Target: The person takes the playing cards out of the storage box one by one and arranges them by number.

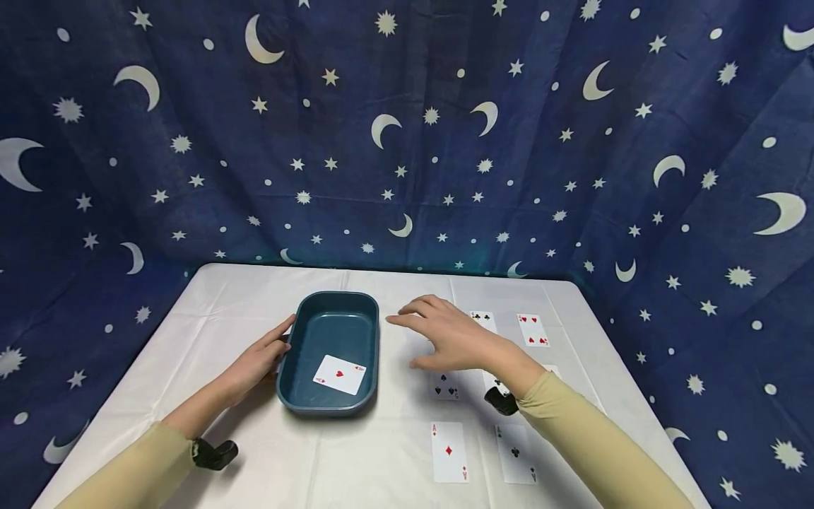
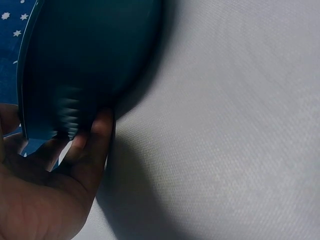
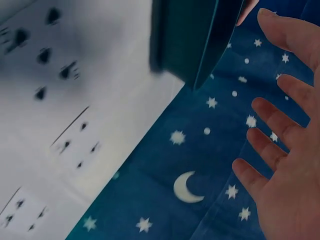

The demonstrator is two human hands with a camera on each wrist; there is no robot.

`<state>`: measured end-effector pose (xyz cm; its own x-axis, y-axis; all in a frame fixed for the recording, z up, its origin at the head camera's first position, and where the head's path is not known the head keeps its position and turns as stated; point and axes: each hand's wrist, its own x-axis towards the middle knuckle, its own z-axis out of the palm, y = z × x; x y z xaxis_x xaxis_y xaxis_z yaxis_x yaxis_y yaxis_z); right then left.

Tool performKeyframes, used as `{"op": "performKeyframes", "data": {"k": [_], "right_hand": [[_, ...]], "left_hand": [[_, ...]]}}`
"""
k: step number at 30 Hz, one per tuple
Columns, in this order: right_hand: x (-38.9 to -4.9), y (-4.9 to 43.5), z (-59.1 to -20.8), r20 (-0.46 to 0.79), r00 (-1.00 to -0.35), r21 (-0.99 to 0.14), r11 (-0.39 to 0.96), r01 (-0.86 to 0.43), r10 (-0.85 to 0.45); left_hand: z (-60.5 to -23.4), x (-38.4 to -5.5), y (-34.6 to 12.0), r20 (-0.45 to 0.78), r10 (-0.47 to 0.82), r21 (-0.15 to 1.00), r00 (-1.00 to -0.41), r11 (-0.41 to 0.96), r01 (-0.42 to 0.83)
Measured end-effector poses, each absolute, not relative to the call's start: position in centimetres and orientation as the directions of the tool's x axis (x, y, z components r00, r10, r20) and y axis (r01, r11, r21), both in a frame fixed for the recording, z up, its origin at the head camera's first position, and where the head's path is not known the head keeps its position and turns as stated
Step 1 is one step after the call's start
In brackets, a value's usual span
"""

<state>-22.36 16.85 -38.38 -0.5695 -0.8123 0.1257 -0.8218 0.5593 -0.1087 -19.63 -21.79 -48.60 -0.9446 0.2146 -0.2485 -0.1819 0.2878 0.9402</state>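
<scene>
A dark teal tray (image 1: 328, 406) stands left of the table's middle with an ace of hearts (image 1: 340, 375) lying face up inside. My left hand (image 1: 257, 364) touches the tray's left side; the left wrist view shows its fingers (image 2: 102, 122) against the outer wall (image 2: 100, 55). My right hand (image 1: 445, 332) hovers right of the tray with fingers spread and holds nothing. In the right wrist view its palm and separated fingers show at the right edge. Beneath it lies a spade card (image 1: 444, 387), partly covered.
Loose cards lie on the white table right of the tray. In front are an ace of diamonds (image 1: 449, 452) and an ace of clubs (image 1: 515, 452). Farther back lie a clubs card (image 1: 484, 320) and a four of hearts (image 1: 533, 330). A star-patterned curtain (image 1: 407, 141) surrounds the table's back.
</scene>
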Motion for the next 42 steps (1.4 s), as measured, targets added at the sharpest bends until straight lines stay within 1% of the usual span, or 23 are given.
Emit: {"op": "performKeyframes", "data": {"k": [10,16,23,28,31,36,42], "right_hand": [[-24.3,11.7,-39.0,0.053,-0.543,-0.095,0.537,-0.838,-0.838],[-25.0,8.9,-39.4,-0.008,-0.522,-0.061,0.522,-0.851,-0.853],[-25.4,5.8,-40.4,-0.142,-0.471,-0.024,0.479,-0.878,-0.871],[-25.2,4.2,-41.4,-0.267,-0.449,-0.005,0.467,-0.884,-0.853],[-25.2,3.6,-42.1,-0.314,-0.440,0.003,0.463,-0.886,-0.841],[-25.3,3.0,-43.2,-0.329,-0.428,0.002,0.453,-0.892,-0.841],[-25.1,2.8,-43.7,-0.344,-0.387,0.009,0.409,-0.912,-0.855]], "left_hand": [[-48.6,-19.8,-21.7,-0.229,0.210,0.946,-0.950,0.276,-0.167],[-48.5,-19.8,-21.8,-0.228,0.209,0.947,-0.951,0.274,-0.167],[-48.6,-19.8,-21.8,-0.230,0.215,0.947,-0.949,0.273,-0.168],[-48.7,-19.9,-21.7,-0.236,0.221,0.948,-0.946,0.266,-0.174],[-48.7,-19.8,-21.7,-0.236,0.220,0.948,-0.947,0.267,-0.174],[-48.7,-19.7,-21.8,-0.238,0.223,0.948,-0.945,0.266,-0.176],[-48.6,-19.7,-21.9,-0.241,0.219,0.945,-0.946,0.275,-0.177]]}}
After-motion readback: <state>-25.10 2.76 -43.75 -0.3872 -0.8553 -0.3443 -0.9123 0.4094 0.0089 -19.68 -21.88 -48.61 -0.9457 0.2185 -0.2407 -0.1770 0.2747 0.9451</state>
